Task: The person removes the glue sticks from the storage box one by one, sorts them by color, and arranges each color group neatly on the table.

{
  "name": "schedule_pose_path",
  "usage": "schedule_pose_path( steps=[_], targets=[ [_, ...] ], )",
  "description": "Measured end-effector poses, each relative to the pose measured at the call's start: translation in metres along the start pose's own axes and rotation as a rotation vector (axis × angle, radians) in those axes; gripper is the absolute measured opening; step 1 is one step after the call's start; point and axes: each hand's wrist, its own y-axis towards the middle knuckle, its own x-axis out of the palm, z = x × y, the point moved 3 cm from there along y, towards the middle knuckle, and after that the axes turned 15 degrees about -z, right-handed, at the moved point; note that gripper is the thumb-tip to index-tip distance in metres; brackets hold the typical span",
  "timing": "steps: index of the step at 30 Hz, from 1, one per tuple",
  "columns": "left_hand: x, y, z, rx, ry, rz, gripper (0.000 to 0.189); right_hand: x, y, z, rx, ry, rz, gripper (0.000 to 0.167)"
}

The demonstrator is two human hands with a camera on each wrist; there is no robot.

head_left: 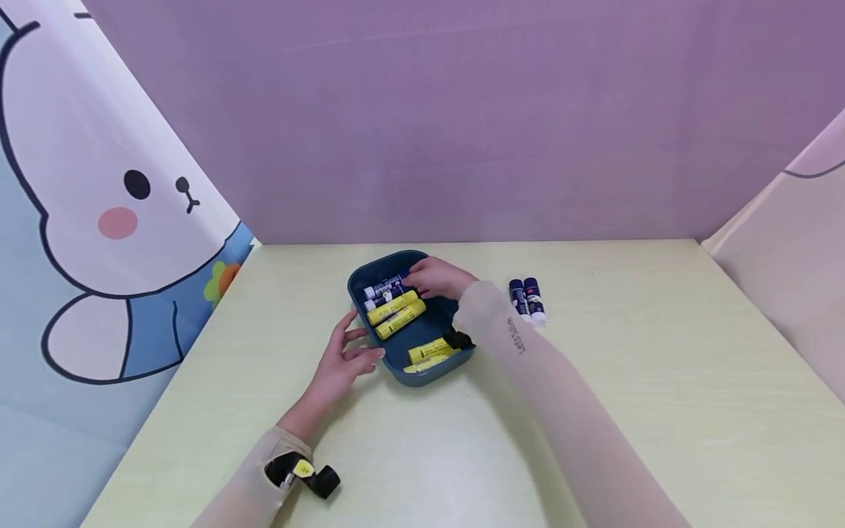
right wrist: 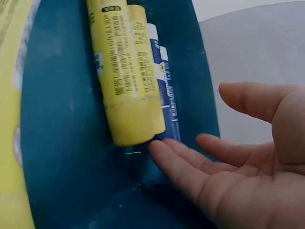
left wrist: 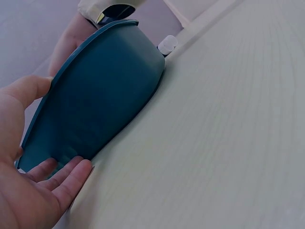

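A dark teal plastic basket (head_left: 432, 315) sits on the table with glue sticks in two groups. At its far left, two navy glue sticks (head_left: 384, 286) lie beside two yellow glue sticks (head_left: 400, 320). Two more yellow glue sticks (head_left: 430, 355) lie at the near end. My left hand (head_left: 339, 363) touches the basket's left side, thumb at the rim and loosely bent fingers against the outer wall (left wrist: 105, 81). Inside the basket, my right hand (right wrist: 228, 167) reaches toward the ends of the navy sticks, fingers extended and thumb apart; whether the fingertips touch is unclear.
Two navy glue sticks with white ends (head_left: 528, 301) lie side by side on the table, right of the basket and beyond the right sleeve. A purple backdrop (head_left: 475, 132) rises behind the table (head_left: 660, 367). A cartoon-printed cloth (head_left: 86, 242) hangs at left.
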Motion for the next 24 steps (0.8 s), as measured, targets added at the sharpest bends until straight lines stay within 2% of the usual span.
schedule_pose_path(
  steps=[6, 12, 18, 24],
  targets=[
    [0.001, 0.0, 0.001, 0.003, -0.002, -0.003, 0.088, 0.002, 0.009, 0.004, 0.03, 0.029, 0.006, 0.06],
    [0.0, 0.001, 0.003, 0.006, 0.007, -0.001, 0.089, 0.003, 0.009, 0.002, -0.011, 0.001, 0.01, 0.054],
    [-0.001, 0.0, 0.003, 0.006, 0.008, -0.002, 0.089, 0.002, 0.01, 0.0, -0.064, -0.007, 0.051, 0.049],
    [0.0, -0.001, 0.001, 0.011, -0.002, 0.0, 0.089, 0.005, 0.012, 0.003, -0.074, -0.047, 0.07, 0.045]
  ],
)
